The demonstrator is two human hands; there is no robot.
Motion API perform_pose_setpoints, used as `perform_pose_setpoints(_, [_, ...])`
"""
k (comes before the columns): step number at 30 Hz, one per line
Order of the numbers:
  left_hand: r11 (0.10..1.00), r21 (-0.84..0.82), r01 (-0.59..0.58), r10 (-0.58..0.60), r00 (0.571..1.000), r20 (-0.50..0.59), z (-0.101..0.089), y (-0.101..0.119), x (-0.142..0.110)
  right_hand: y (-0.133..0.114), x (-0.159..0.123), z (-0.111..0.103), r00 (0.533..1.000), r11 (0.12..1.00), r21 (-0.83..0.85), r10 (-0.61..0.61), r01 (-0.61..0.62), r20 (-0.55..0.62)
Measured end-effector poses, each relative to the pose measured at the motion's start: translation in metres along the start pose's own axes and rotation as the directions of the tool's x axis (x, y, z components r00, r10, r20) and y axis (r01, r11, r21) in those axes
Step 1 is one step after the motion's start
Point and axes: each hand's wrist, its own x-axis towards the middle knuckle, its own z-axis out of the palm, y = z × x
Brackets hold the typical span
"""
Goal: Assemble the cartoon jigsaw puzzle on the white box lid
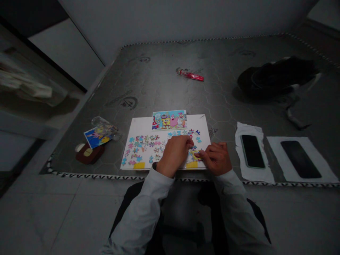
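- Jigsaw pieces (pixel 140 148) lie scattered across a white board (pixel 140 127), with a cartoon picture card (pixel 169 119) along its far edge, in easy view.
- Left hand (pixel 174 156) curves over the pieces, fingers narrow; whether they hold one is hidden.
- Right hand (pixel 216 158) reaches toward a yellow patch (pixel 196 155), fingers close together; what they hold, if anything, cannot be told.
- One phone (pixel 253 151) and another (pixel 301 159) lie on white paper (pixel 249 173), out of the way.
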Motion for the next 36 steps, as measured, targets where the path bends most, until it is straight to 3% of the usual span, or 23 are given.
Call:
perform_pose_setpoints(27, [0.993, 0.091, 0.072, -0.074, 0.997, 0.019, 0.0019, 0.0044, -0.0028, -0.0012, 0.0002, -0.0008, 1.000, 1.000, -0.008, 0.020, -0.020, 0.022])
perform_pose_setpoints(36, [0.993, 0.113, 0.037, -0.038, 0.999, 0.008, 0.0034, 0.0044, -0.0008, -0.0005, -0.0007, 0.0002, 0.999, 0.999, -0.016, 0.031, -0.031, 0.022])
